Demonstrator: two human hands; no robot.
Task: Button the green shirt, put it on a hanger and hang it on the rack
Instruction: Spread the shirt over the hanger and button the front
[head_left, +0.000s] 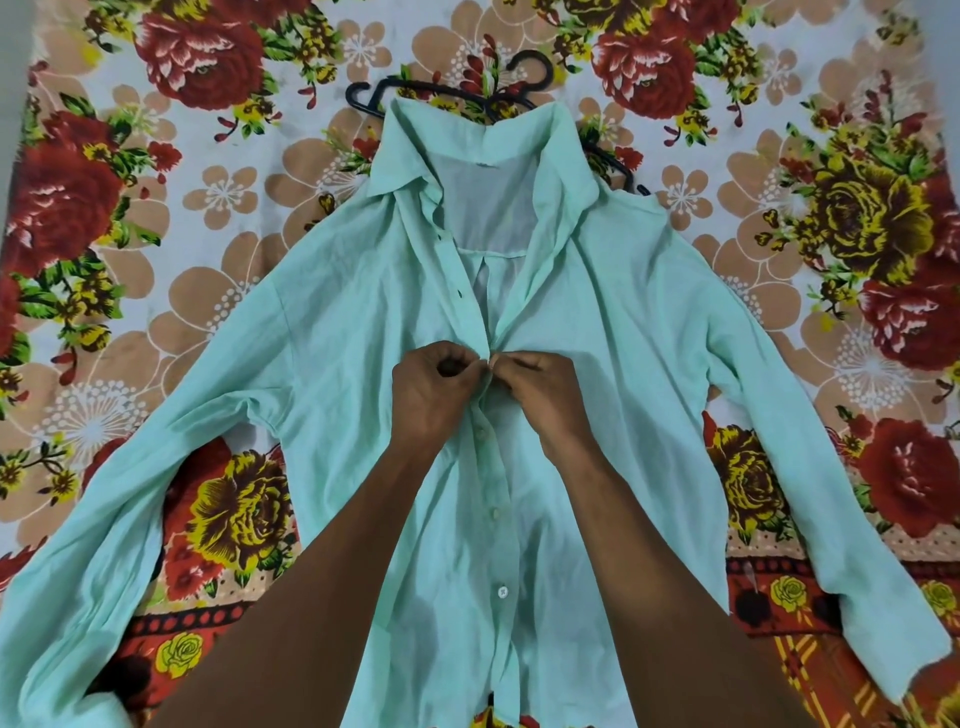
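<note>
The pale green shirt (363, 332) lies flat, front up, on a flowered bedsheet, sleeves spread to both sides. Its lower placket is closed, with white buttons showing down the middle; above my hands the front is open up to the collar. My left hand (434, 387) pinches the left edge of the placket at chest height. My right hand (540, 387) pinches the right edge, fingertips meeting the left hand's. A black plastic hanger (441, 91) lies under the collar, its hook pointing away past the collar.
The flowered bedsheet (156, 208) with red, yellow and tan blooms covers the whole surface. The hanger's right arm (615, 166) pokes out beside the shirt's right shoulder. No rack is in view.
</note>
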